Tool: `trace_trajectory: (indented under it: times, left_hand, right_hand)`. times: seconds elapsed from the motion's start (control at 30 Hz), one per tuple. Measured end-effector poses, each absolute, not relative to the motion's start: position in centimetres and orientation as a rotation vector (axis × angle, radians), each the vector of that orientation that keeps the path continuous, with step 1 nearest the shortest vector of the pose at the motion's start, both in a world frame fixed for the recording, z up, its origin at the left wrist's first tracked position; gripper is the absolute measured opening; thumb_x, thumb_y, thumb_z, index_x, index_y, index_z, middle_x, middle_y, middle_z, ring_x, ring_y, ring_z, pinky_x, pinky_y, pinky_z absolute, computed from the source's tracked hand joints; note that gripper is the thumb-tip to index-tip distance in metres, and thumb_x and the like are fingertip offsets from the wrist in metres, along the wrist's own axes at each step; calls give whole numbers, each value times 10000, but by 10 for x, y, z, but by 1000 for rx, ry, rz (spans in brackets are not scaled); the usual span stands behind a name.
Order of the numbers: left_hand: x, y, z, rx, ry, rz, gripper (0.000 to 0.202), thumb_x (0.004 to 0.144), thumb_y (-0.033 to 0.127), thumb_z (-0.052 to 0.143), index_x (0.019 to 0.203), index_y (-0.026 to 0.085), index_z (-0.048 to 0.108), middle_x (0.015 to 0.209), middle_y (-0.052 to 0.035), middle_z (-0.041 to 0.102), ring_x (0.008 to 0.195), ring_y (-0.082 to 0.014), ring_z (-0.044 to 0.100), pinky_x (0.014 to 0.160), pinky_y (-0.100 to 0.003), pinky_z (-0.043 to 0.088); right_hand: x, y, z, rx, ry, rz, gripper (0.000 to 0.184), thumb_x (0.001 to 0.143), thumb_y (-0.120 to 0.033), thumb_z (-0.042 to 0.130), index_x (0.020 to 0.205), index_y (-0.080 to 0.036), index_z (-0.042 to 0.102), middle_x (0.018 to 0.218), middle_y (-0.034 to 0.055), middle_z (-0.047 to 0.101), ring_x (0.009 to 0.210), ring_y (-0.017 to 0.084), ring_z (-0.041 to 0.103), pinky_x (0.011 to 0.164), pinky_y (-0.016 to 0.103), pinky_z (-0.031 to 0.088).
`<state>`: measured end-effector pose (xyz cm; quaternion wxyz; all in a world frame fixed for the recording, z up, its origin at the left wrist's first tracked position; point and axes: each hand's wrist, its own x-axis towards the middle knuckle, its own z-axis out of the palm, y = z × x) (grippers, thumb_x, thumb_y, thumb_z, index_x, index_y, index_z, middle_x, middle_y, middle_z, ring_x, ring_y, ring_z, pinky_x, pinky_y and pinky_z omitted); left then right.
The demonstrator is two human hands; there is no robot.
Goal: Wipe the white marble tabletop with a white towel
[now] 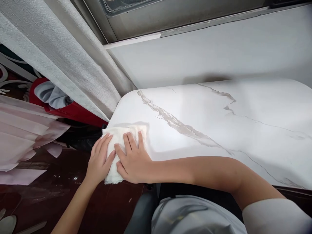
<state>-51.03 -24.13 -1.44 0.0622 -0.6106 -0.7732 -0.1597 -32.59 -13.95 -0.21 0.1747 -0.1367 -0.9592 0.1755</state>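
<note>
Pale sleeve nearest, the right hand, fingers spread, and left hand, thumb apart, press a white cloth at the counter's left end, seemingly wiping; another stroke would call for even pressure.

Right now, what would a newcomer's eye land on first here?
Probably the fluffy white cloth at the near left end of the glossy white marble-patterned tabletop, with the bare left hand and bare right hand laid on it. Next, the jagged grey-brown vein running diagonally across that surface. Then the bright red open container at left, partly behind the pale grey curtain.
</note>
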Motion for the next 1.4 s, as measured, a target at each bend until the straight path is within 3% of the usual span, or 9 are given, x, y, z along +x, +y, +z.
trace_trajectory:
  times: [0.2, 0.47, 0.63, 0.77, 0.93, 1.17, 1.27, 1.4]
  left_hand:
    - [-525, -239, -13, -1973, -2225, -448, 525, 1033, 398, 321, 1547, 289, 292, 1536, -114, 433, 1428, -334, 387, 1184, -564, 312]
    - [-534, -217, -11, -1980, -2249, -340, 543, 1026, 443, 282, 1516, 214, 325, 1500, -162, 445, 1400, -358, 401, 1171, -576, 311]
    - [-533, -172, -10, -1933, -2300, -327, 588, 1006, 488, 254, 1465, 146, 388, 1459, -193, 472, 1379, -371, 403, 1162, -571, 310]
    - [-531, -126, -13, -1927, -2304, -349, 573, 986, 478, 296, 1444, 157, 420, 1455, -182, 481, 1363, -359, 414, 1154, -559, 314]
    - [-540, -59, -17, -1924, -2337, -453, 571, 970, 473, 326, 1427, 153, 452, 1484, -170, 481, 1404, -315, 384, 1175, -517, 293]
    - [-556, 22, -7, -1970, -2412, -460, 562, 944, 403, 320, 1424, 165, 492, 1501, -117, 511, 1404, -276, 423, 1199, -449, 287]
    - [-555, 48, -1, -1894, -2579, -312, 570, 939, 323, 293, 1458, 178, 479, 1536, -113, 482, 1426, -316, 415, 1198, -532, 263]
    - [-544, 73, -1, -1727, -2670, -220, 598, 951, 327, 269, 1507, 171, 425, 1590, -110, 402, 1488, -381, 292, 1195, -656, 131]
  right_hand:
    - [-326, -140, -1, -356, -2726, 482, 590, 1025, -385, 341, 1500, -39, 387, 1579, 317, 289, 1498, 421, 220, 1165, 723, 121]
    - [-339, -113, -10, -313, -2709, 430, 586, 1015, -416, 374, 1478, -60, 426, 1566, 302, 329, 1484, 419, 248, 1169, 711, 117]
    - [-348, -76, -2, -497, -2716, 624, 546, 1004, -417, 414, 1477, -150, 458, 1625, 257, 232, 1523, 408, 127, 1181, 682, 19]
    - [-357, -36, 4, -783, -2650, 792, 546, 1020, -448, 339, 1490, -196, 457, 1660, 205, 168, 1535, 403, 25, 1171, 687, -36]
    - [-372, 19, -4, -902, -2574, 632, 505, 1019, -350, 338, 1480, -191, 468, 1646, 170, 252, 1539, 341, 122, 1205, 633, 24]
    - [-388, 69, -8, -1013, -2531, 487, 519, 1010, -335, 316, 1474, -166, 475, 1625, 183, 294, 1527, 355, 162, 1202, 641, 44]
    - [-392, 86, -7, -1007, -2550, 479, 522, 1006, -330, 303, 1475, -178, 474, 1626, 172, 298, 1528, 352, 162, 1197, 650, 42]
    - [-393, 107, -8, -1027, -2544, 470, 513, 1015, -337, 303, 1478, -191, 470, 1625, 154, 307, 1528, 336, 169, 1201, 643, 41]
